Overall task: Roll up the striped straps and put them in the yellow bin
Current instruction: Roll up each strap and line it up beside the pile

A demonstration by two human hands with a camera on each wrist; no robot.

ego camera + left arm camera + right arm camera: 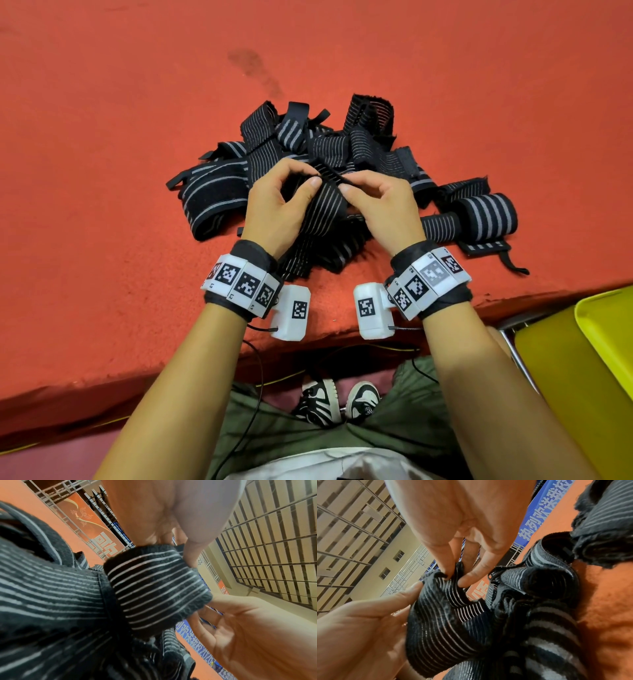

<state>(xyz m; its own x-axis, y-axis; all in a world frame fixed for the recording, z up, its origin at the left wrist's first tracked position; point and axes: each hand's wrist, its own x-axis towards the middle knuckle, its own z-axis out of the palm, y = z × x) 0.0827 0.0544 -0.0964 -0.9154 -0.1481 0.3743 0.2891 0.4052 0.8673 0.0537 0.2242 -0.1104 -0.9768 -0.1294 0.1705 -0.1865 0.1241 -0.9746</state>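
Note:
A heap of black straps with grey stripes lies on the red table. Both hands hold the top end of one thin-striped strap above the heap's near side, and its length hangs down toward the table edge. My left hand pinches the end's left corner with thumb and fingers. My right hand pinches the right corner. In the right wrist view the right hand nips a fold of this strap. The left wrist view shows the strap end curled over between the hands. The yellow bin stands at the lower right.
A wide-striped strap lies rolled at the heap's right side. The table's front edge runs just under my wrists. A metal frame stands beside the bin. My legs and shoes are below the edge.

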